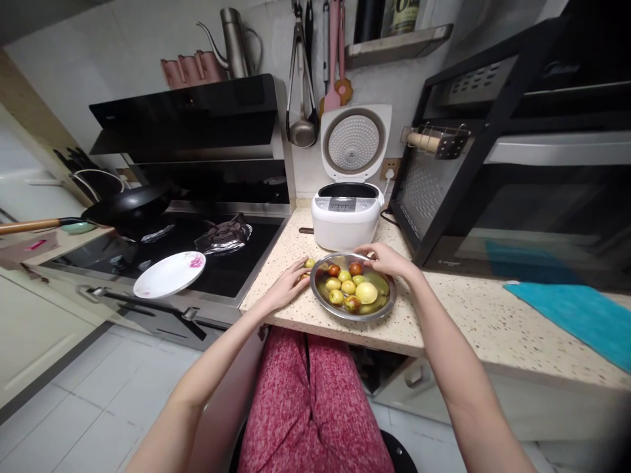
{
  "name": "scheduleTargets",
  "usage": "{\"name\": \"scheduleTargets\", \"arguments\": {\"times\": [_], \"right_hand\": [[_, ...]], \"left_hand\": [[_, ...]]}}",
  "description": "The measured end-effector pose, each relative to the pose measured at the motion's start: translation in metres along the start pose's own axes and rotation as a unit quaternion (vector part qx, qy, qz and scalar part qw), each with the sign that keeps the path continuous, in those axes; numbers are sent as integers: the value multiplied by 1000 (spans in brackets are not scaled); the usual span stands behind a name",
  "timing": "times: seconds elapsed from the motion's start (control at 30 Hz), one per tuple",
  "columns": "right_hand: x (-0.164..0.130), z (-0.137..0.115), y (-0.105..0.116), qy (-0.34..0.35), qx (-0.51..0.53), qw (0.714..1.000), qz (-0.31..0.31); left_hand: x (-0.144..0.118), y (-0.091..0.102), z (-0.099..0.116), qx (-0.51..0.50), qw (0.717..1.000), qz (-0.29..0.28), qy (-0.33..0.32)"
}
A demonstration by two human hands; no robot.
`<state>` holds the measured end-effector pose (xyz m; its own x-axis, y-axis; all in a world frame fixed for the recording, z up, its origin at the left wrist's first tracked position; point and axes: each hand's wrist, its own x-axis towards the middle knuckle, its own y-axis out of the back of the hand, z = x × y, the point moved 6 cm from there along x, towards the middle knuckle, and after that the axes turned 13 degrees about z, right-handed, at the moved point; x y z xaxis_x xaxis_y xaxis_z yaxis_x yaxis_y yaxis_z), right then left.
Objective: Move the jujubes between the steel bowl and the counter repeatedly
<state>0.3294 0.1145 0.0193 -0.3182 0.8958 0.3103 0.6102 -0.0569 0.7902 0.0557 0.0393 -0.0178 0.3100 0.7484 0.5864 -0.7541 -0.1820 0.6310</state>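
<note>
- The speckled counter (458, 315) carries everything; a metal bowl (323, 303) sits near its front edge, straight ahead of the person and just in front of an open white rice cooker (348, 223); a black oven (517, 171) stands to the right, a black hob (162, 256) to the left, with a white plate (170, 274) lying over the hob's front edge.
- The bowl is round, so it has no long axis; it lies between the 2 hands, the left hand (290, 281) at its left rim and the right hand (387, 258) at its far right rim; both are about equally near and meet the rim.
- The right hand lies palm down, fingers spread over the far rim, loosely curved and not clamped; whether it presses on the metal I cannot tell.
- The left hand rests flat on the counter, fingers together and pointing at the bowl's left edge; 1 small fruit (309, 263) lies outside the bowl right at its fingertips; it grips nothing that shows.
- Inside the bowl lie about 10 small fruits (349, 287), yellow-green and reddish, in shallow water; 1 larger yellow fruit (367, 292) sits right of centre, on the right hand's side.
</note>
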Motion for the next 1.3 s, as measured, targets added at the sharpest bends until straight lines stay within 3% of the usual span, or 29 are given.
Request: {"name": "scheduleTargets", "arguments": {"times": [0.33,0.57,0.7,0.87,1.03,1.3], "right_hand": [[-2,-4,-2,25,-14,999,29],[-5,-23,-12,110,8,992,67],[-7,-38,-19,176,90,979,50],[-8,-45,-23,197,126,972,5],[-7,-44,-23,189,132,973,-16],[-8,-48,-24,198,113,974,5]], "left_hand": [[-2,6,1,-19,1000,22,6],[-7,32,-6,-101,976,185,60],[-12,39,8,-113,965,235,-6],[-13,24,36,-126,969,179,-116],[-9,11,45,-143,974,118,-128],[-14,8,49,-103,977,50,-178]]}}
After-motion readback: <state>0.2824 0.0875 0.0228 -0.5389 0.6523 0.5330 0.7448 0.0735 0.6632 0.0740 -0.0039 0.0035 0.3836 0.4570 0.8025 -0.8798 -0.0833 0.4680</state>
